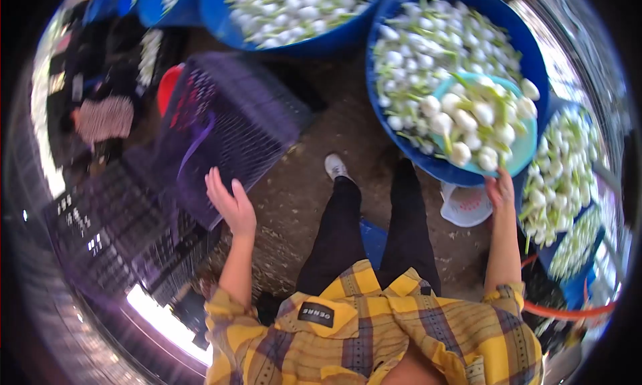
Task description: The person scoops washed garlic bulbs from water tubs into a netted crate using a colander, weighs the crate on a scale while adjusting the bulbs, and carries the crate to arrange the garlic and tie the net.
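My right hand (499,190) grips the near rim of a turquoise basin (523,154), thumb and fingers at its edge. White onion-like bulbs (476,117) with short green stalks are heaped in that basin. It overlaps the near right part of a big blue tub (378,111), also full of such bulbs. My left hand (231,201) is held out with its fingers stretched and nothing in it. It appears over the near edge of a dark purple plastic crate (231,131); whether it touches the crate I cannot tell.
Another blue tub (301,47) of bulbs stands ahead. More bulbs (558,171) lie to the right, above an orange hose-like band (568,313). A white plastic container (466,206) sits below the large tub. Stacked dark crates (114,218) and a person (103,119) are at left.
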Motion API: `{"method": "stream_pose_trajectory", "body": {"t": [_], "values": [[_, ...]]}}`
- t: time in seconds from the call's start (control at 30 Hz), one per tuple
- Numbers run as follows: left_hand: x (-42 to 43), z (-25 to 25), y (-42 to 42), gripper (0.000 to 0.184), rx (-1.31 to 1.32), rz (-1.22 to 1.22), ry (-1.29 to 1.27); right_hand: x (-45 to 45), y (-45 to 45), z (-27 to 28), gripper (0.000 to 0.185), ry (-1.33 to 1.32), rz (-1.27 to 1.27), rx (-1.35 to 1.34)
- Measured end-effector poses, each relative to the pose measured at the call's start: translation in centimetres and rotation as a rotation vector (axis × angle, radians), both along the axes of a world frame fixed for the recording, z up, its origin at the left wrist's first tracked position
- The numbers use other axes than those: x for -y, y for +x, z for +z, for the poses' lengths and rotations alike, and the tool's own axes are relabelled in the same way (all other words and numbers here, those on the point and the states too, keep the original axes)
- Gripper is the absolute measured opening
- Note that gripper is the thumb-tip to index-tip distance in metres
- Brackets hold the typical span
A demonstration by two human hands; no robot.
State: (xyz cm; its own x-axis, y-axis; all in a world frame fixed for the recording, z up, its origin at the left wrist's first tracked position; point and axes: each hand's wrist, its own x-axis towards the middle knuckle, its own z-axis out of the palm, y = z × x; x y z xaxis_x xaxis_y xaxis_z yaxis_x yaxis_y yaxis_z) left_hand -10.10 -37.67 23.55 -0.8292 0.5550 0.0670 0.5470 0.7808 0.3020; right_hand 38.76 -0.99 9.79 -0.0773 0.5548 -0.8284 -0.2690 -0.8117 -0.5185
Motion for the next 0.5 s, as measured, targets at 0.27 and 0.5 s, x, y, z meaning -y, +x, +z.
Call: {"method": "stream_pose_trajectory", "body": {"t": [0.27,0.5], "values": [[2.8,-2.5,-9.2,0.053,0.156,0.227,-0.365,2.2,-3.2,10.5,0.03,-0.161,0.027,0.173],[2.8,-4.0,-9.0,0.059,0.962,0.018,-0.46,4.0,-9.8,17.7,0.031,-0.099,0.22,0.135]]}}
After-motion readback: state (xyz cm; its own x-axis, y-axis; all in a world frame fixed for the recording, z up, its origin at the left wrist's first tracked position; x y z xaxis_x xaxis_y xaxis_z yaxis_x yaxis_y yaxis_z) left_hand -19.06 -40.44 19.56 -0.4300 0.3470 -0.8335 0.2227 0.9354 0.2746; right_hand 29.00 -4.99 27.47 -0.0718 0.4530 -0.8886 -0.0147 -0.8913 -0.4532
